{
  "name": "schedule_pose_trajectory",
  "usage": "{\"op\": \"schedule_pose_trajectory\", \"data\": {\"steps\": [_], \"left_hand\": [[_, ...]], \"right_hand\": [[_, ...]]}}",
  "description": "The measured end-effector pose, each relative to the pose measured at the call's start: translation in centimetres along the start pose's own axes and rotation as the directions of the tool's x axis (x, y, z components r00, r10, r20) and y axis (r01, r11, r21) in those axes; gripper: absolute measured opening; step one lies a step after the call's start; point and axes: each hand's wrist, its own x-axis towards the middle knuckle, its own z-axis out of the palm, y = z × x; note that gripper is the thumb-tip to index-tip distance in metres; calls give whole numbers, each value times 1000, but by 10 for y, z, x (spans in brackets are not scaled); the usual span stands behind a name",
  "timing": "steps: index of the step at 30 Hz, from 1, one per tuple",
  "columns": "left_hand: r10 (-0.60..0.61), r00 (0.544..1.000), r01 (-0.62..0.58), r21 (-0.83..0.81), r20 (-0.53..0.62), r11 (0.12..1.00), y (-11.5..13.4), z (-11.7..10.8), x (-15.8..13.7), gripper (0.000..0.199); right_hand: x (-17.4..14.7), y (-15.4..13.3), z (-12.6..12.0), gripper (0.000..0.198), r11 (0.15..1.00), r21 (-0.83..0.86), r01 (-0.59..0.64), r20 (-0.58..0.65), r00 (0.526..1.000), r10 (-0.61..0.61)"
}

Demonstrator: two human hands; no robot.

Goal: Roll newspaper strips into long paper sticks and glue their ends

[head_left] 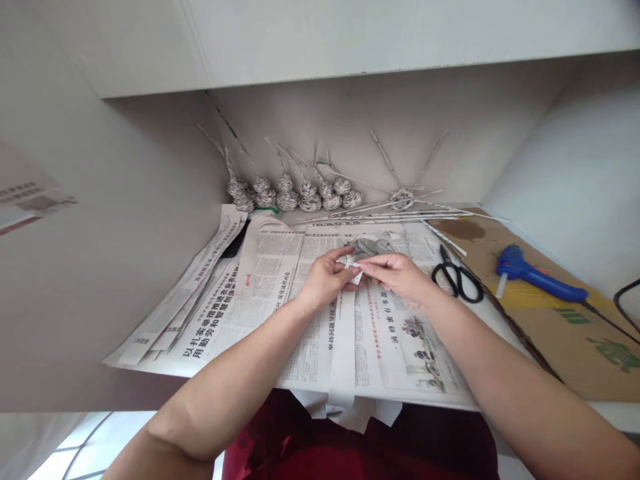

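Above the spread newspaper point(270, 313), both hands meet at the upper end of a long newspaper strip point(343, 360). The strip trails down over the sheets and past the front edge. My left hand point(325, 279) is closed, pinching the strip between thumb and fingers. My right hand point(397, 275) is closed too, its thumb and fingertips on the same end, where the paper looks folded or partly rolled. Fingers cover some of that end. Just behind the hands lies a crumpled grey cloth point(373, 248).
Black-handled scissors point(457, 280) lie right of the hands. A blue glue gun point(543, 277) with a cord rests on cardboard point(565, 333). Along the back stand several woven paper gourds point(287, 193), a spoked paper weave point(401, 198) and thin paper rods point(380, 217). A shelf point(350, 40) overhangs.
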Motion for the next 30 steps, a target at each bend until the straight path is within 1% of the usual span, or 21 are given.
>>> {"op": "schedule_pose_trajectory", "data": {"steps": [2,4,5,6,7,8,9,11,13,16,18,20,22,23,24,25,26,27,28,30], "left_hand": [[-14,1000,15,-17,18,1000,-1,0,0,63],[-43,999,44,-45,28,998,-1,1,-1,62],[-58,998,60,-61,27,996,-1,2,-1,61],[-69,997,71,-77,22,995,-1,2,-1,58],[-75,997,76,-92,15,993,-1,2,-1,55],[-76,997,77,-106,11,991,-2,2,-1,52],[-72,997,73,-120,9,990,-2,1,0,48],[-64,998,66,-138,20,988,-3,1,0,41],[-68,997,72,-144,32,987,-4,1,1,35],[-93,995,96,-144,31,985,-4,1,0,30],[-105,994,109,-153,32,982,-4,1,0,28],[-104,994,110,-169,46,979,-4,1,0,27],[-103,993,110,-180,52,978,-5,1,1,26],[-103,994,110,-178,47,978,-5,1,1,25],[-104,994,109,-171,38,979,-4,1,1,24],[-106,994,110,-161,28,981,-4,1,1,24],[-109,994,110,-150,19,983,-3,1,1,24],[-109,994,109,-137,13,985,-3,1,1,24],[-105,994,105,-124,8,987,-2,1,1,24],[-94,996,95,-98,8,991,0,1,1,26]], "right_hand": [[1,2,4,35,999,-35,31,-48,998,-33],[3,5,2,37,994,-85,73,-130,988,-84],[4,8,0,39,984,-147,104,-196,972,-132],[6,10,-4,39,960,-248,131,-267,943,-198],[7,13,-8,39,915,-378,139,-323,906,-272],[9,16,-13,40,847,-517,123,-353,871,-342],[10,19,-17,40,761,-643,84,-351,851,-390],[13,24,-23,35,600,-800,9,-291,868,-402],[15,26,-25,30,493,-870,-27,-246,889,-386],[17,25,-22,32,391,-918,-62,-232,884,-405],[17,23,-20,34,355,-931,-87,-237,884,-404],[17,21,-19,40,339,-935,-105,-242,888,-392],[15,21,-18,44,339,-936,-98,-234,892,-387],[15,20,-17,43,350,-933,-79,-223,891,-395],[14,20,-17,40,375,-926,-47,-211,888,-408],[12,19,-16,38,418,-908,-6,-202,882,-426],[11,18,-14,37,484,-874,40,-203,875,-439],[10,17,-13,39,570,-817,86,-212,875,-436],[9,16,-12,40,669,-733,127,-217,888,-406],[7,13,-10,43,857,-490,161,-175,945,-277]]}}
